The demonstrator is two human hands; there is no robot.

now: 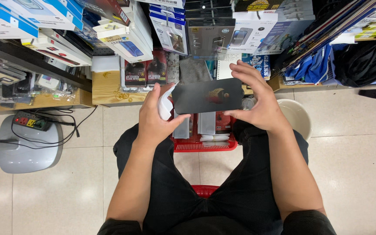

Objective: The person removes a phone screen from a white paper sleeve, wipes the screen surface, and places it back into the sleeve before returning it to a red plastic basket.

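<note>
The dark panel (207, 95) hides the right hand (257, 102) thumb; red basket (205, 143) partly behind knees.

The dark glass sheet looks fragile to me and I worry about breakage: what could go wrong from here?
1. The dark glass sheet is pinched only at its two short edges by the left hand and right hand, in mid-air; a slip could drop it onto the red basket or the tiled floor.
2. The left hand also holds a white wrapper, so its grip may be weaker.

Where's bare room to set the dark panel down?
Bare floor tiles right of the white stool, and tiles between the grey base and the left knee. Crowded: red basket, wooden shelf. Both hands hold the dark panel.
</note>
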